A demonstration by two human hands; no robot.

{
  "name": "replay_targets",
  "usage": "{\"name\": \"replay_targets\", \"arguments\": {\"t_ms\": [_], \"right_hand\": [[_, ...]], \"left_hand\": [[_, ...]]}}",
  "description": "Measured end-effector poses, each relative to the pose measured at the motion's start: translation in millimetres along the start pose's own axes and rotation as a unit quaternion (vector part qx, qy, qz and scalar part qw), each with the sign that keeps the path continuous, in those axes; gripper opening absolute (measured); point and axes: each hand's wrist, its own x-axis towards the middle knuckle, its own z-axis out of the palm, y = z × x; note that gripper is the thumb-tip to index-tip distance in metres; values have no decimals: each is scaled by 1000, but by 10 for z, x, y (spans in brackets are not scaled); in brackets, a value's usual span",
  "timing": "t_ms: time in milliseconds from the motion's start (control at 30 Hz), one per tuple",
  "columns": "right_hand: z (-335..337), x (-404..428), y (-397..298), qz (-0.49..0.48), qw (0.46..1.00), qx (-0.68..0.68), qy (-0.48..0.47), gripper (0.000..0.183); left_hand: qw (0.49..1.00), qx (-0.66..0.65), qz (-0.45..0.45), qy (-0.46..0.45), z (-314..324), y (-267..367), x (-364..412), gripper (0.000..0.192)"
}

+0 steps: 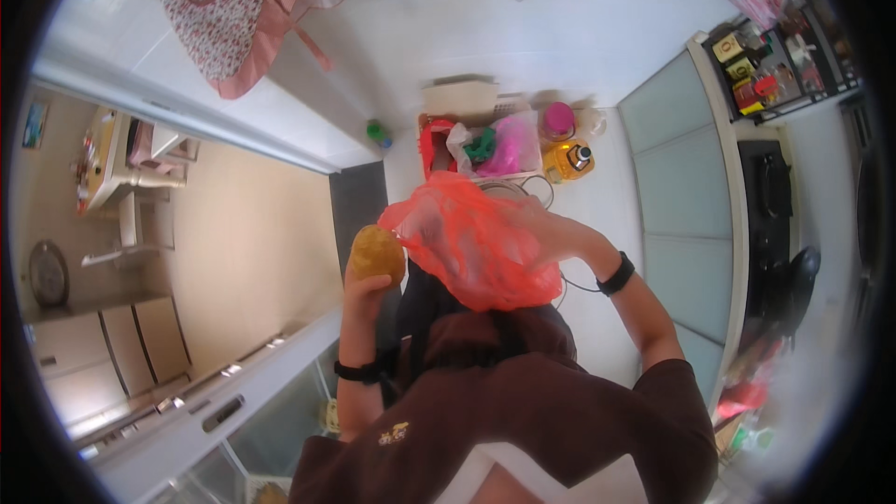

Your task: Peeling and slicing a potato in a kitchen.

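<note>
My left hand [365,288] grips a yellow-brown potato [378,253], thumb laid across its near side. Just right of it, a thin red plastic bag [472,245] hangs crumpled in front of my lap. My right hand [549,229] holds the bag at its right side; the fingers are partly hidden by the translucent film. What the bag contains cannot be made out. Behind it, a round metal pot or basin [502,189] shows only its rim.
Against the wall stand a crate [526,173] of plastic bags, an oil jug [568,161] and a pink-lidded jar [558,120]. Cabinets [689,182] and a stove [764,224] line the right. A sliding door [280,378] stands at left; an apron [224,21] hangs above.
</note>
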Motion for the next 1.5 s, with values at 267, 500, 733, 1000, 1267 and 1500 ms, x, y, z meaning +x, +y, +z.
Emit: {"name": "replay_targets", "arguments": {"t_ms": [267,500,733,1000,1267,1500], "right_hand": [[-131,-73,-248,408,886,-195,99,66],[-331,-498,-733,415,901,-62,105,78],[94,-1255,-1037,459,854,-97,223,64],[663,-2240,-1497,369,829,80,413,58],[1663,-3643,-1779,404,620,253,623,41],[2686,-4587,-2080,712,372,-98,588,34]], "left_hand": [[988,14,-87,-129,-288,605,614,82],[954,-14,-179,-242,-388,762,1288,85],[943,50,-175,-280,192,654,1570,83],[905,32,-216,-365,869,-192,620,87],[811,82,-303,-494,1667,-1127,-345,82],[747,128,-317,-570,2242,-1500,-647,89]]}}
